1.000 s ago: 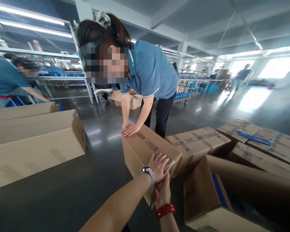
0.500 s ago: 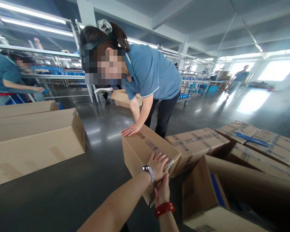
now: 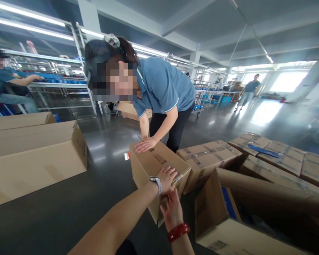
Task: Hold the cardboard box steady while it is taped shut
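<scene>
A long closed cardboard box with dark printing on its top stands on the floor before me. My left hand, wearing a watch, lies flat on the near end of its top, fingers spread. Below it, my right hand, with a red bangle above the wrist, is against the near end face, its fingers apart and pointing up. A strip of clear tape shows at the top edge beside my left fingers. Across the box, a co-worker bends over and presses a hand on the far end.
Taped boxes stand to the right, one bearing a blue strip. An open carton is close on my right, another long open carton on the left. Seated and walking people are farther off.
My right hand has opened away from the box edge and dropped slightly. My left hand stays on top. A red-and-white piece now shows past the box's far end by the co-worker.
</scene>
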Available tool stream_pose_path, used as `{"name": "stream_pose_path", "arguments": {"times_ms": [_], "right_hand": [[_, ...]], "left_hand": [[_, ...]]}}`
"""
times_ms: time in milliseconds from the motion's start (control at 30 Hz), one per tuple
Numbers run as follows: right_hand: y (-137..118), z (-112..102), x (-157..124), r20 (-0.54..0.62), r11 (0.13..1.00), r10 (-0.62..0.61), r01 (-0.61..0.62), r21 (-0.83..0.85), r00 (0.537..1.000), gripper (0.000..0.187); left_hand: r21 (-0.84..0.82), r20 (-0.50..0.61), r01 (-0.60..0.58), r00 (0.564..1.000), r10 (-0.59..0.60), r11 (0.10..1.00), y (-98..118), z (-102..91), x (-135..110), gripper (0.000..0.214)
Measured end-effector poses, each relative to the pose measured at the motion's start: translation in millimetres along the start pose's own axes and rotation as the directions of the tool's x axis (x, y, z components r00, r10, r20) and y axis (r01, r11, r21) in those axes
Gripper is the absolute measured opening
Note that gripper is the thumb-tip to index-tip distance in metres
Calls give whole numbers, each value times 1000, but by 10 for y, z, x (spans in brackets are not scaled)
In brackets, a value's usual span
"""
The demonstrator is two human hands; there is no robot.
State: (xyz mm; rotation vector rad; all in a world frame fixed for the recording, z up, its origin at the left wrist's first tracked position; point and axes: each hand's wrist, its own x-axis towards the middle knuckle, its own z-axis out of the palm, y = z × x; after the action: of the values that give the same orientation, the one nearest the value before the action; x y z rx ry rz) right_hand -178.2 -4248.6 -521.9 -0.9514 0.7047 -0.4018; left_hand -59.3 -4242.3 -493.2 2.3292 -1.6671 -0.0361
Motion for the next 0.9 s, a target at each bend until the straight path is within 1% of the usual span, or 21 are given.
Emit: {"name": "stream_pose_path", "arguments": {"times_ms": [100, 200, 300, 367, 467, 567, 633, 733, 833, 900], "right_hand": [[-37, 15, -111, 50, 988, 116, -120, 98, 992, 66], [-43, 29, -177, 50, 965, 150, -157, 211, 987, 57], [-20, 21, -198, 57, 932, 174, -183, 312, 983, 47], [-4, 5, -203, 69, 918, 182, -195, 346, 981, 41], [-9, -25, -227, 72, 913, 183, -196, 358, 981, 35], [-61, -74, -302, 34, 919, 173, -174, 355, 984, 33], [-110, -121, -375, -2, 922, 168, -156, 354, 986, 35], [-171, -212, -481, -29, 929, 145, -126, 348, 989, 42], [-218, -345, -539, -39, 948, 88, -72, 310, 995, 65], [-269, -467, -542, -55, 969, 30, -16, 245, 998, 77]], "left_hand": [[6, 21, -13, 1000, 12, 1000, -60, -3, -21, 70], [13, 28, -20, 999, 19, 1000, -71, 4, -29, 67], [61, 33, -5, 999, 3, 998, -24, 33, -32, 68], [94, 38, 21, 999, -25, 995, 29, 58, -32, 70], [115, 55, 56, 997, -62, 992, 106, 67, -27, 75], [126, 97, 38, 994, -51, 991, 112, -1, -58, 77], [141, 137, 16, 990, -35, 990, 37, -74, -119, 75], [192, 163, -6, 986, -26, 981, -181, -138, -250, 72], [241, 100, -13, 995, -11, 970, -366, -86, -389, 72], [287, 16, -8, 1000, 3, 958, -401, -4, -464, 71]]}}
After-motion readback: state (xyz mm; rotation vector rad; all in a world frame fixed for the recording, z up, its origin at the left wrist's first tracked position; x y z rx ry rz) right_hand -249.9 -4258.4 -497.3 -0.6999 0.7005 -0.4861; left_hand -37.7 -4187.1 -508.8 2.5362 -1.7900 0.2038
